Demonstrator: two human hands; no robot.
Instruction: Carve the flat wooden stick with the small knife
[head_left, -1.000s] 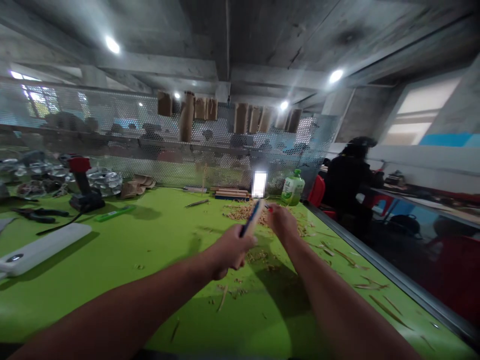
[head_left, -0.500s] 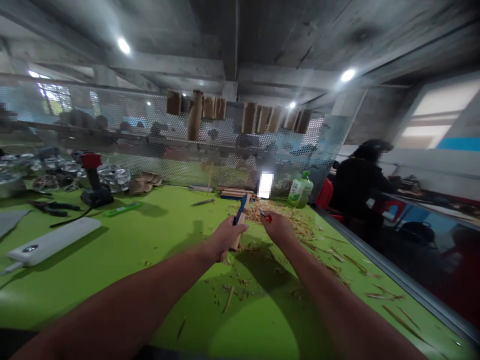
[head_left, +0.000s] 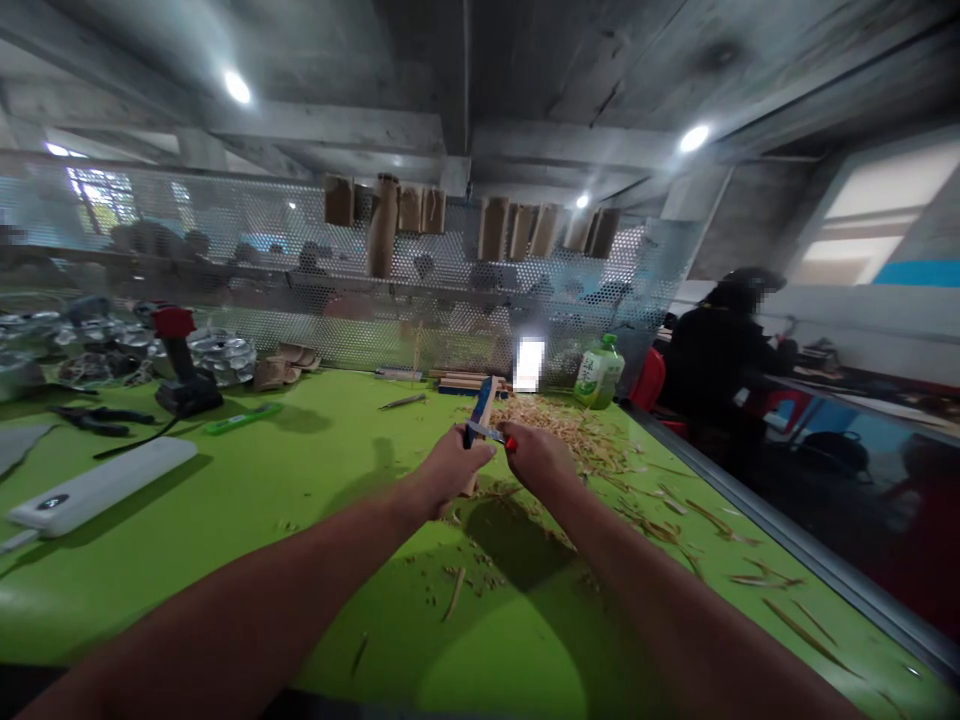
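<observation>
In the middle of the head view, my left hand is closed around a narrow wooden piece with a dark blue face, which points away from me. My right hand grips a knife with a red handle. Its blade lies across the wooden piece, just beyond my left thumb. Whether the edge bites into the wood is too small to tell. Pale wood shavings are heaped behind and to the right of my right hand.
The green table holds a white power strip, a cordless drill, pliers and a green cutter at left. A green-capped bottle stands at back right, before a perforated metal screen. A seated person is beyond.
My right hand has moved left, toward my left hand, bringing the knife blade across the wooden piece. My left hand keeps its hold. The whole view has shifted slightly.
</observation>
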